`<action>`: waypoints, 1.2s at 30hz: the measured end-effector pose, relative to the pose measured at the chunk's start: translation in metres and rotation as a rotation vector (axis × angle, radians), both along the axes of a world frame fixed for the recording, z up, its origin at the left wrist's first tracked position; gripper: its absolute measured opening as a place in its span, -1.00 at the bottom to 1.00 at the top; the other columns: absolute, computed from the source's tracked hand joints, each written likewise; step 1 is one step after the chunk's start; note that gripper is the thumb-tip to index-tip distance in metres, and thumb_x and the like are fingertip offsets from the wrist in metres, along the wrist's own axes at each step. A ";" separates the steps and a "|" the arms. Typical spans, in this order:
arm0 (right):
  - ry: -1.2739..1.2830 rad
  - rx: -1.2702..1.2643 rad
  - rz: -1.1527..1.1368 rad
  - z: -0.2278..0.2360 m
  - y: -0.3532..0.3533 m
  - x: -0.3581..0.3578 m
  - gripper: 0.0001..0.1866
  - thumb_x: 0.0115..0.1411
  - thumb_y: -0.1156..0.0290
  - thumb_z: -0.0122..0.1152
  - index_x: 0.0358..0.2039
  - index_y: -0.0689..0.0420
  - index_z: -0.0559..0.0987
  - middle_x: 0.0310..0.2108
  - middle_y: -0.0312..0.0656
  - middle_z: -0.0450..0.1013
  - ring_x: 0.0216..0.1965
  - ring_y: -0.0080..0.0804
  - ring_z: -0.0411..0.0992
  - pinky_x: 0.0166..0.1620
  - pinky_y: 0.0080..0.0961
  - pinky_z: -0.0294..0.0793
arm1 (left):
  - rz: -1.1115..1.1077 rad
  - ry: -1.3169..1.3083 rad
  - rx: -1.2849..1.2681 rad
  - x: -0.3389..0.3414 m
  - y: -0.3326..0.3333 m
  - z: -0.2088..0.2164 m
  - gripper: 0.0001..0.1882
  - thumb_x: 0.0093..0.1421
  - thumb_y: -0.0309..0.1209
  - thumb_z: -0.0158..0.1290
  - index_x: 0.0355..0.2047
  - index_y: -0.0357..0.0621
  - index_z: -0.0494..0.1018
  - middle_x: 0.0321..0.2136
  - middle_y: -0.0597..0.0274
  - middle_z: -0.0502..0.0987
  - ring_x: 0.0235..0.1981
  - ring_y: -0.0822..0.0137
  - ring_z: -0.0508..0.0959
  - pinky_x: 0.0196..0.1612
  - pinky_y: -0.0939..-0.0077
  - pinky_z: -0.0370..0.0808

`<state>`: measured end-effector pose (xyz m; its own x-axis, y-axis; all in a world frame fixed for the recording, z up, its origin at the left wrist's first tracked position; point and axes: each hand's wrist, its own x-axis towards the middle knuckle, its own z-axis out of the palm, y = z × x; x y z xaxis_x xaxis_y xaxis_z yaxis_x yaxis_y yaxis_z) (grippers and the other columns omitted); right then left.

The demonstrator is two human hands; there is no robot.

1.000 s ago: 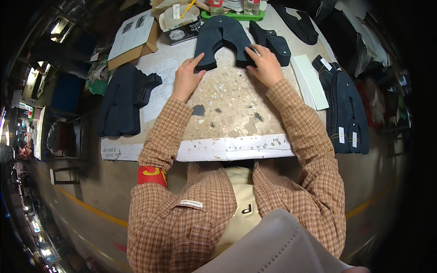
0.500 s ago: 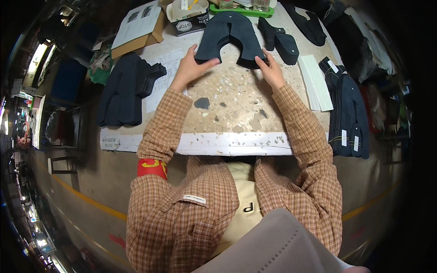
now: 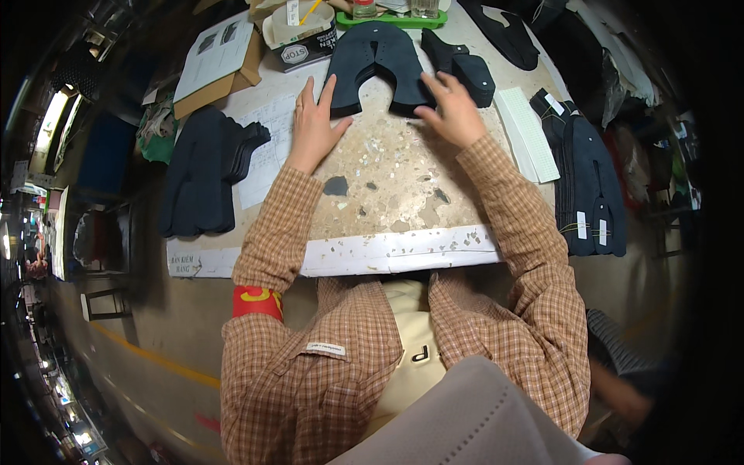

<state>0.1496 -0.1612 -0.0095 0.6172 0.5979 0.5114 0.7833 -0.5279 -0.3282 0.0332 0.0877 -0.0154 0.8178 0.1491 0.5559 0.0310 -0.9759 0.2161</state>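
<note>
Left hand (image 3: 313, 128) and right hand (image 3: 456, 112), palms down, grips apart, flank dark U-shaped panels (image 3: 358, 54); green lettering (image 3: 184, 264) marks the bench edge (image 3: 387, 254).

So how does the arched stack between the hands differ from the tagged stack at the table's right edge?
The arched stack opens into a wide gap; the tagged stack has a long, narrow slit. Oblong white tags show on the tagged stack, none on the arched stack. Both are dark and layered.

The table (image 3: 387, 190) holds one U-shaped dark stack (image 3: 376, 39), one green tray (image 3: 387, 22), two clear containers (image 3: 425, 8) and one black box (image 3: 314, 53).
</note>
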 end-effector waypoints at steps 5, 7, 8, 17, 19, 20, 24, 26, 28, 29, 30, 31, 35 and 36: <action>-0.374 -0.271 -0.239 0.020 -0.016 0.045 -0.47 0.06 0.42 0.24 0.11 0.04 0.43 -0.01 -0.05 0.41 0.09 -0.14 0.34 0.17 -0.17 0.25 | -0.096 -0.077 0.030 -0.015 -0.014 0.012 -0.50 -0.03 -0.32 0.28 -0.03 -0.06 0.48 -0.06 0.16 0.46 -0.02 0.12 0.43 0.00 0.27 0.39; -0.514 -0.432 -0.288 0.011 -0.009 0.061 -0.51 0.09 0.45 0.17 0.10 0.03 0.44 -0.07 -0.06 0.44 0.10 -0.16 0.34 0.22 -0.12 0.18 | -0.096 0.001 0.019 -0.016 -0.015 0.013 -0.59 -0.02 -0.33 0.26 -0.12 -0.10 0.53 -0.14 0.22 0.51 -0.08 0.16 0.46 -0.04 0.30 0.40; -0.574 -0.493 -0.303 0.004 -0.004 0.067 -0.52 0.12 0.45 0.14 0.10 0.03 0.44 -0.11 -0.07 0.46 0.11 -0.16 0.34 0.23 -0.10 0.15 | -0.093 -0.027 0.023 -0.015 -0.015 0.013 -0.62 -0.01 -0.33 0.25 -0.15 -0.10 0.53 -0.16 0.23 0.52 -0.10 0.17 0.47 -0.06 0.31 0.40; -0.528 -0.624 -0.319 0.000 0.022 0.099 -0.67 0.19 0.47 0.00 -0.02 0.08 0.50 -0.38 -0.14 0.53 -0.16 -0.30 0.51 0.24 -0.07 0.16 | -0.086 -0.075 0.045 -0.014 -0.017 0.012 -0.71 0.03 -0.34 0.20 -0.22 -0.12 0.54 -0.21 0.24 0.52 -0.15 0.18 0.48 -0.11 0.32 0.42; -0.518 -0.634 -0.372 0.005 0.026 0.095 -0.67 0.18 0.42 0.04 -0.01 0.05 0.51 -0.33 -0.12 0.53 -0.14 -0.26 0.51 0.23 -0.02 0.17 | -0.087 -0.079 0.054 -0.015 -0.017 0.013 -0.72 0.03 -0.35 0.19 -0.22 -0.13 0.54 -0.21 0.24 0.52 -0.16 0.18 0.48 -0.12 0.32 0.42; -0.488 -0.664 -0.399 0.008 0.027 0.094 -0.66 0.17 0.40 0.07 -0.01 0.03 0.51 -0.30 -0.11 0.53 -0.13 -0.25 0.50 0.22 0.01 0.17 | -0.091 -0.071 0.048 -0.015 -0.017 0.013 -0.72 0.03 -0.35 0.19 -0.22 -0.13 0.54 -0.22 0.24 0.52 -0.17 0.18 0.48 -0.12 0.32 0.43; -0.021 -0.423 -0.357 0.029 0.018 0.124 -0.52 0.05 0.18 0.23 0.04 -0.07 0.51 -0.05 -0.16 0.48 0.01 -0.13 0.43 0.13 0.08 0.30 | -0.103 -0.068 0.039 -0.013 -0.017 0.013 -0.71 0.04 -0.35 0.17 -0.21 -0.15 0.52 -0.23 0.24 0.49 -0.17 0.18 0.46 -0.13 0.32 0.41; 0.050 -0.332 -0.427 0.038 0.020 0.159 -0.51 0.07 0.15 0.24 0.04 -0.05 0.51 0.01 -0.16 0.47 0.06 -0.14 0.41 0.10 0.02 0.36 | -0.103 -0.053 0.038 -0.013 -0.017 0.013 -0.70 0.05 -0.35 0.16 -0.19 -0.15 0.50 -0.24 0.24 0.47 -0.17 0.19 0.45 -0.13 0.32 0.41; 0.079 -0.290 -0.490 0.032 0.021 0.188 -0.55 0.08 0.12 0.24 -0.02 -0.01 0.55 -0.03 -0.14 0.49 0.01 -0.17 0.44 0.03 -0.14 0.42 | -0.103 -0.046 0.047 -0.013 -0.017 0.013 -0.70 0.06 -0.35 0.16 -0.19 -0.15 0.50 -0.25 0.24 0.46 -0.17 0.19 0.45 -0.12 0.32 0.42; 0.087 -0.312 -0.529 0.026 0.022 0.199 -0.58 0.08 0.11 0.24 -0.08 0.01 0.59 -0.09 -0.12 0.52 -0.05 -0.19 0.48 -0.02 -0.27 0.46 | -0.101 -0.045 0.039 -0.013 -0.017 0.014 -0.71 0.04 -0.36 0.17 -0.20 -0.15 0.51 -0.25 0.24 0.48 -0.18 0.19 0.46 -0.13 0.33 0.44; 0.139 -0.358 -0.563 0.022 0.020 0.209 -0.61 0.09 0.09 0.25 -0.14 0.04 0.62 -0.15 -0.10 0.56 -0.11 -0.22 0.52 -0.07 -0.40 0.49 | -0.099 -0.046 0.031 -0.014 -0.017 0.015 -0.71 0.03 -0.37 0.19 -0.21 -0.15 0.52 -0.25 0.25 0.49 -0.18 0.19 0.47 -0.14 0.34 0.45; 0.219 -0.275 -0.519 0.018 0.017 0.217 -0.62 0.07 0.08 0.27 -0.18 0.05 0.64 -0.21 -0.12 0.57 -0.15 -0.27 0.53 -0.08 -0.42 0.49 | -0.096 -0.049 0.024 -0.015 -0.017 0.016 -0.72 0.02 -0.38 0.20 -0.23 -0.14 0.53 -0.25 0.25 0.51 -0.19 0.19 0.48 -0.15 0.35 0.47; 0.490 -0.095 -0.413 0.017 0.005 0.235 -0.57 -0.04 0.05 0.41 -0.27 0.11 0.69 -0.24 -0.07 0.59 -0.17 -0.26 0.55 -0.01 -0.43 0.46 | -0.100 -0.057 0.027 -0.016 -0.017 0.018 -0.71 0.01 -0.39 0.20 -0.22 -0.14 0.52 -0.24 0.26 0.50 -0.19 0.19 0.48 -0.15 0.36 0.48; 0.510 -0.071 -0.430 0.018 0.002 0.236 -0.55 -0.05 0.05 0.41 -0.25 0.14 0.69 -0.22 -0.05 0.58 -0.16 -0.25 0.55 -0.01 -0.42 0.46 | -0.100 -0.064 0.027 -0.016 -0.018 0.018 -0.71 0.01 -0.39 0.20 -0.22 -0.14 0.52 -0.24 0.26 0.50 -0.18 0.19 0.48 -0.15 0.36 0.49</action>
